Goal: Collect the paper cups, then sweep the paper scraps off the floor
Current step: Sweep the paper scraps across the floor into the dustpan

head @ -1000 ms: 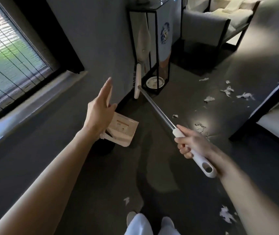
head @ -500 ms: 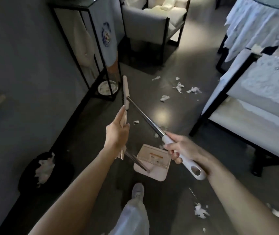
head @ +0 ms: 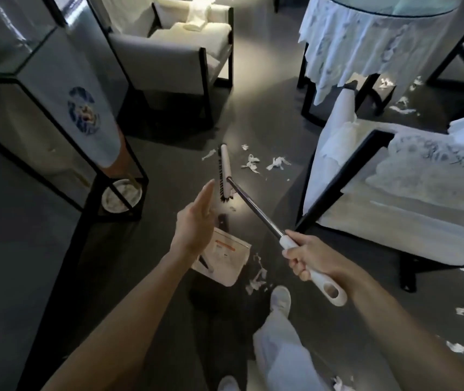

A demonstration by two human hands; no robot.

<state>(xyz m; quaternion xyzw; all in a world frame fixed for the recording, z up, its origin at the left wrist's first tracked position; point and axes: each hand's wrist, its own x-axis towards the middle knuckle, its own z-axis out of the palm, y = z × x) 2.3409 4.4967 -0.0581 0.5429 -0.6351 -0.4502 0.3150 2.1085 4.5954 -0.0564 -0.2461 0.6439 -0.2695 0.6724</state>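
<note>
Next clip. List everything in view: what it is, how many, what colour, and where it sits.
broom: one, white head, black bristles, metal shaft; mid-frame
dustpan: one, off-white; low, under the left hand
paper scraps: many, white; scattered over the dark floor
armchairs: two, pale, black frames; top centre and right
round table: one, white cloth; top right
display stand: one, glass, black frame; left
dish: one, white; at the stand's base
trousers, shoes: white; bottom centre
left hand: fingers straight, above the dustpan
right hand: grips the broom's white handle
</note>
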